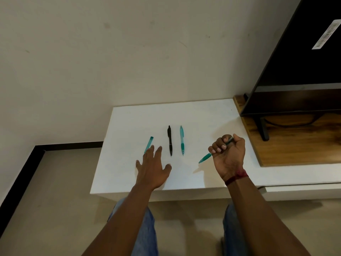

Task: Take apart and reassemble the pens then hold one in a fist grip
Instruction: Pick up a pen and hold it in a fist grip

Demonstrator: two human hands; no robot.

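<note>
The right hand [228, 154] is clenched in a fist around a teal pen [205, 157], held above the white table [203, 115]; the pen's tip sticks out of the fist toward eight o'clock and its other end shows between thumb and knuckles at about two o'clock. A dark red thread band [237, 177] circles that wrist. The left hand [153, 167] is released, fingers straight and spread, palm down over the table, grasping nothing. Its fingertips reach the near end of a teal pen piece [149, 144] lying at eleven o'clock from the hand; whether they touch it I cannot tell. At one o'clock from the left hand a black pen [170, 141] lies pointing twelve to six, and just beside it at three o'clock a second teal pen [182, 140] lies parallel. Toward two o'clock of the table a black screen [304, 52] stands on a wooden board [295, 141]
</note>
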